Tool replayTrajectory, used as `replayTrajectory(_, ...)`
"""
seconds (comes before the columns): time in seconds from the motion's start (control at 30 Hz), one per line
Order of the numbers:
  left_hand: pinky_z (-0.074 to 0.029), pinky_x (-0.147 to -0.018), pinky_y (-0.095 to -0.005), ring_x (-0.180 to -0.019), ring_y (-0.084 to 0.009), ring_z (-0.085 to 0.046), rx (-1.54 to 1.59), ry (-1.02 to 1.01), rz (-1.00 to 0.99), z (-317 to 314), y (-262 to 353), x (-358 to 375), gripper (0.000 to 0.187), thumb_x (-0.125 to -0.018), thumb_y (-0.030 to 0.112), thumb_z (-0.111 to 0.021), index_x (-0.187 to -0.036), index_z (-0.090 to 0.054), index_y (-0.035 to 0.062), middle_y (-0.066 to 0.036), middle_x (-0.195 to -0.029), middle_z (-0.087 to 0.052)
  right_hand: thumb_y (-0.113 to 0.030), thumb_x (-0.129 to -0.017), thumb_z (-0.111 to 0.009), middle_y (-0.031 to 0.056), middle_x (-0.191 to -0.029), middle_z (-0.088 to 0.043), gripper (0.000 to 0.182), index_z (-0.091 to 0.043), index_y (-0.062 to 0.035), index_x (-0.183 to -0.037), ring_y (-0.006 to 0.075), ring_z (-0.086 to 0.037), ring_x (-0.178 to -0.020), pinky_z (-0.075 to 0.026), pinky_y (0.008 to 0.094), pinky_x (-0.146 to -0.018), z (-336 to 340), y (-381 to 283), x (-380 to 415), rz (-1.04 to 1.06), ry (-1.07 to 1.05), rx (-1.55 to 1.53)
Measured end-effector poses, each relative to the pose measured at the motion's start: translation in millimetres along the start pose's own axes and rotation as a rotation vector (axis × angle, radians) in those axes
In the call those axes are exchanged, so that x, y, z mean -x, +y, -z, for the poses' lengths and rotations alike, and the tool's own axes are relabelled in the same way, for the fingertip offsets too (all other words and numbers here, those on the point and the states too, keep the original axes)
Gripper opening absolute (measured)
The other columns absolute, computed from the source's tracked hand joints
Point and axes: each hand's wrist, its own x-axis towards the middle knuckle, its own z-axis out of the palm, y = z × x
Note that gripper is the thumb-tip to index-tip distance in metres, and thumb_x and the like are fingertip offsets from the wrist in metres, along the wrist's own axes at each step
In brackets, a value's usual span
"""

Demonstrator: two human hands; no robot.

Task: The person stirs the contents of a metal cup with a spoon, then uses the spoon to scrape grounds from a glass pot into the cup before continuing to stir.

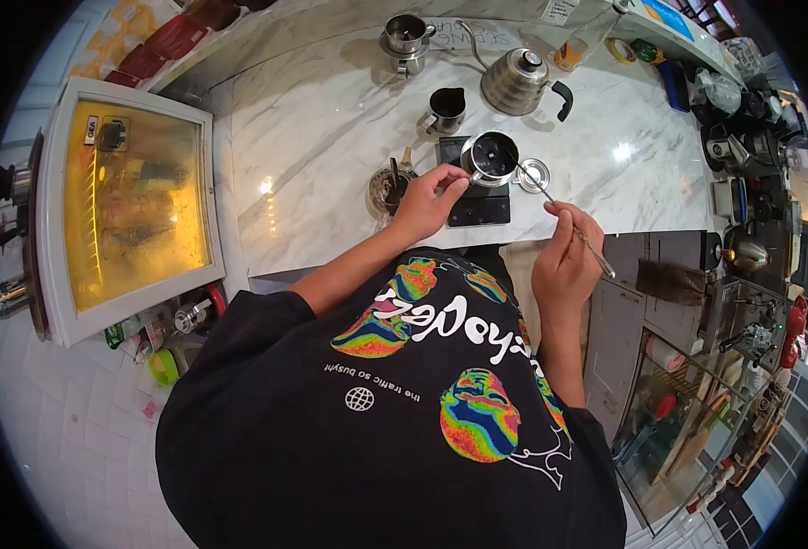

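Note:
A metal cup point(494, 157) with dark contents stands on a black scale point(479, 211) on the marble counter. My left hand point(430, 203) pinches the cup's handle at its left side. In my right hand point(567, 252) is a long thin metal spoon point(589, 245), held between thumb and fingers, with its far end at the cup's right rim. Just right of the cup lies a small round metal lid point(533, 175). A glass jar point(387, 190) with dark contents stands left of the scale, beside my left hand.
Behind the cup are a small metal pitcher point(446, 110), a gooseneck kettle point(516, 82) and stacked metal cups point(407, 41). A glass bottle point(572, 51) stands at the back. The counter's front edge point(624, 231) runs close to my body. A glass-door cabinet point(137, 201) is at left.

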Motion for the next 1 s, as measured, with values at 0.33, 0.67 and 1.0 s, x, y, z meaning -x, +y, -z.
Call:
replayTrajectory(0.33, -0.051, -0.088, -0.0301, -0.096, -0.0126, -0.067, -0.084, -0.03, 0.011, 1.6, 6.5, 3.4, 0.023, -0.103, 0.021, -0.063, -0.117, -0.067, 0.0034, -0.005, -0.102, -0.073, -0.003, -0.101, -0.057, 0.0069, -0.1, -0.073, 0.011, -0.068, -0.0006, -0.101, 0.0282, -0.068, -0.089, -0.048, 0.0452, -0.097, -0.8, 2.9, 0.5, -0.009, 0.008, -0.005)
replayTrajectory(0.67, -0.052, -0.09, -0.0296, -0.098, -0.0134, -0.069, -0.07, -0.049, 0.007, -3.9, 5.1, 4.1, 0.025, -0.103, 0.021, -0.062, -0.118, -0.066, 0.0017, -0.006, -0.104, -0.074, -0.002, -0.099, -0.059, 0.0066, -0.1, -0.073, 0.008, -0.067, -0.0031, -0.102, 0.0262, -0.069, -0.09, -0.047, 0.0462, -0.096, -0.6, 4.5, 0.6, 0.04, 0.002, -0.008)
replayTrajectory(1.0, -0.052, -0.087, -0.0294, -0.096, -0.0128, -0.068, -0.038, 0.026, 0.009, -10.9, 5.1, 6.7, 0.025, -0.102, 0.022, -0.064, -0.117, -0.067, 0.0017, -0.007, -0.101, -0.075, -0.002, -0.099, -0.06, 0.0072, -0.099, -0.073, 0.008, -0.066, -0.0041, -0.104, 0.0265, -0.07, -0.091, -0.047, 0.0466, -0.097, -1.2, 12.0, -4.3, 0.071, -0.03, -0.028)
